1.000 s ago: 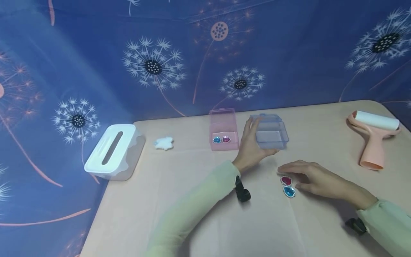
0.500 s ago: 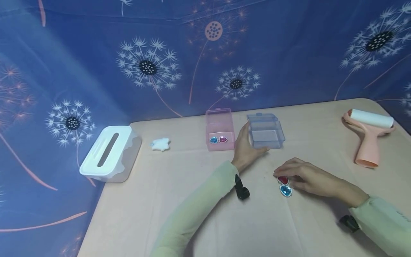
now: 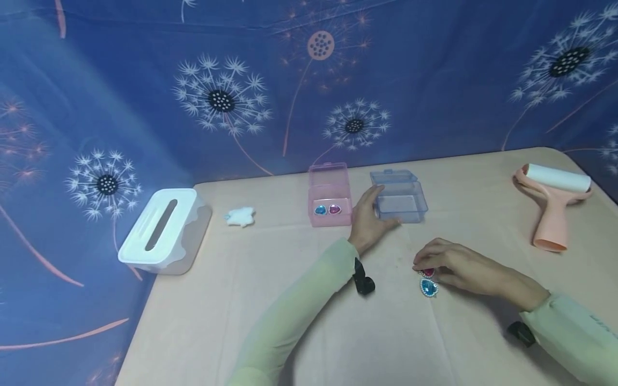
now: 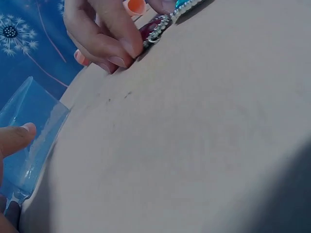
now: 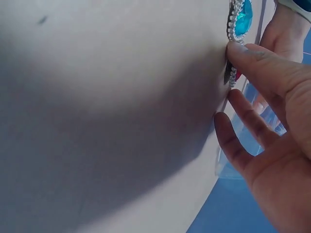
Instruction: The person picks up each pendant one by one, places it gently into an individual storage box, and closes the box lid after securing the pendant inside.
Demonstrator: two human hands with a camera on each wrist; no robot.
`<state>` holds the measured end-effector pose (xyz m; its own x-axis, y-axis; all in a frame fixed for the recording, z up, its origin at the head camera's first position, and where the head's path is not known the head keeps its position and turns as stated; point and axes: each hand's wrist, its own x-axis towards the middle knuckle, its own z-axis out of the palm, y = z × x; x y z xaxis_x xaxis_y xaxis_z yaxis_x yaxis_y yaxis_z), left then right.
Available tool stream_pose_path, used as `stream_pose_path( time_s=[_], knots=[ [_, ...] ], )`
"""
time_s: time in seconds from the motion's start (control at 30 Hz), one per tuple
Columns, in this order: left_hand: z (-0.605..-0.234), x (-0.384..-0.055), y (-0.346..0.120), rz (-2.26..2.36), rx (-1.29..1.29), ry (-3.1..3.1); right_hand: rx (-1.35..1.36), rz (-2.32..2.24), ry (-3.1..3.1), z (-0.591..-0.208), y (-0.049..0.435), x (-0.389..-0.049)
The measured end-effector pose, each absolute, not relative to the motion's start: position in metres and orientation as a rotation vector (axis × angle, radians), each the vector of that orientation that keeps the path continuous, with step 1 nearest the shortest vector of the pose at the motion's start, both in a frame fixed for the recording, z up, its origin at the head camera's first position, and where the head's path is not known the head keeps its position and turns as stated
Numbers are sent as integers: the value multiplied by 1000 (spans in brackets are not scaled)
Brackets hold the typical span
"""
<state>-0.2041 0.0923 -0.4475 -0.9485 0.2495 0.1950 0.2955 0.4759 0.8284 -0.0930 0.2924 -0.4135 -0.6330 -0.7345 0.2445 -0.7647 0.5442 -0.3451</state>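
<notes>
My left hand [image 3: 369, 220] holds the left side of an open clear-blue plastic box [image 3: 402, 206], index finger at its side and thumb along the front. In the left wrist view the thumb lies over the wall of the blue box [image 4: 36, 141]. My right hand [image 3: 463, 268] pinches a red jewel [image 3: 427, 272] with a silver beaded rim, thumb at one end and fingertips at the other. Fingers partly cover the red jewel [image 4: 154, 29] in the left wrist view. Right against it lies a blue jewel [image 3: 428, 288] with the same rim, flat on the table.
Left of the blue box stands an open pink box [image 3: 330, 179] with a blue jewel [image 3: 321, 210] and a pink jewel [image 3: 335, 209] inside. A white-lidded tissue box [image 3: 161, 225], a small white object [image 3: 240, 216] and a peach lint roller [image 3: 552, 214] lie farther out.
My right fingers have come down onto the red jewel, which they now partly cover. My left hand has drawn slightly left along the blue box, its thumb closer to the front wall.
</notes>
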Motion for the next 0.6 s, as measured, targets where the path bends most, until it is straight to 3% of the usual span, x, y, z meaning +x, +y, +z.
stream_pose_path(
  time_s=[0.6],
  knots=[
    [-448, -205, 94, -1477, -461, -2658, 938, 721, -2790, -402, 294, -94]
  ],
)
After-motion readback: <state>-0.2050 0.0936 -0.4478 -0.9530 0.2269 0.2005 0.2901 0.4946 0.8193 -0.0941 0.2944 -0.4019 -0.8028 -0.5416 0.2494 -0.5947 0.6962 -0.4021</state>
